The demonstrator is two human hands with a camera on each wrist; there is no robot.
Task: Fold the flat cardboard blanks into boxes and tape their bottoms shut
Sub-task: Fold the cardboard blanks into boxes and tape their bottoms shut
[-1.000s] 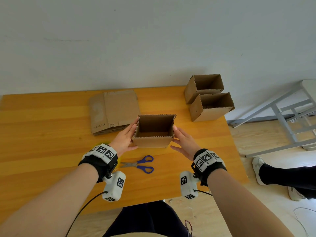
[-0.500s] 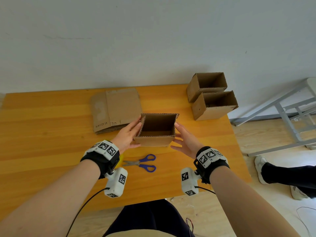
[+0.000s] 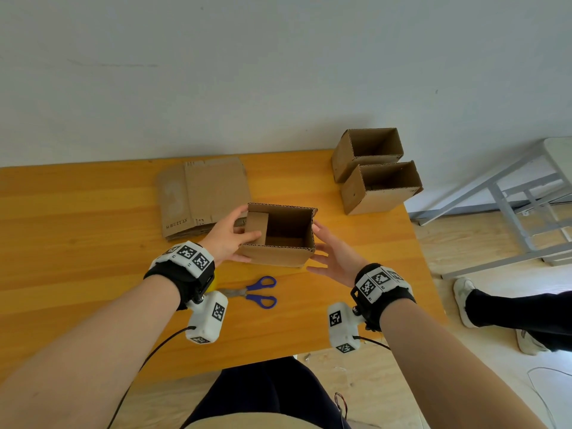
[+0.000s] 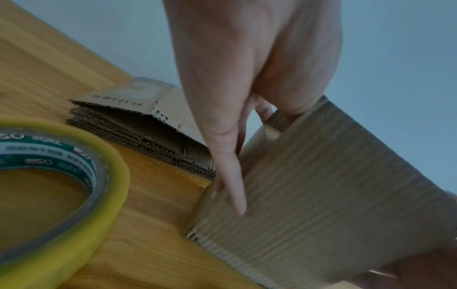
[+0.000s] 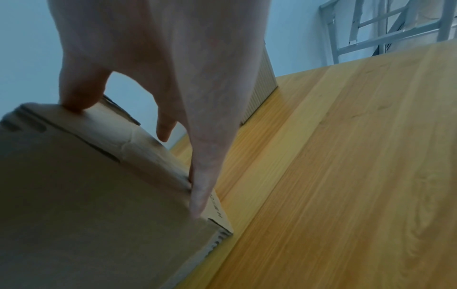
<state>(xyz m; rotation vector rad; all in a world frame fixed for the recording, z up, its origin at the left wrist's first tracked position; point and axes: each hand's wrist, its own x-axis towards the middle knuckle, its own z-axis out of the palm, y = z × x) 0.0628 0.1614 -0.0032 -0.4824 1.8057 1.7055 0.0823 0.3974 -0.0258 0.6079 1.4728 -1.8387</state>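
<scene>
A brown cardboard box (image 3: pixel 278 255) stands open-topped on the wooden table (image 3: pixel 77 243), between my hands. My left hand (image 3: pixel 238 236) lies against its left wall with straight fingers, and its thumb presses a short flap (image 3: pixel 257 227) inward over the rim. The left wrist view shows the left hand (image 4: pixel 235 136) stretched down the box's (image 4: pixel 321 195) corner. On the other side, my right hand (image 3: pixel 325 246) touches the right wall with spread, straight fingers. In the right wrist view the right hand's (image 5: pixel 185 97) thumb and a fingertip rest on the box (image 5: pixel 86 195). A stack of flat blanks (image 3: pixel 201 196) lies behind my left hand.
Two folded boxes (image 3: pixel 368 153) (image 3: pixel 383 187) stand at the table's far right corner. Blue-handled scissors (image 3: pixel 257 292) lie in front of the box, with a yellow tape roll (image 4: pixel 74 195) under my left wrist. A grey metal frame (image 3: pixel 510 205) and a person's leg (image 3: pixel 510 311) are to the right.
My left thumb has come over the rim and pushed a short flap into the box. Both hands stay at the box's sides; the box has barely shifted.
</scene>
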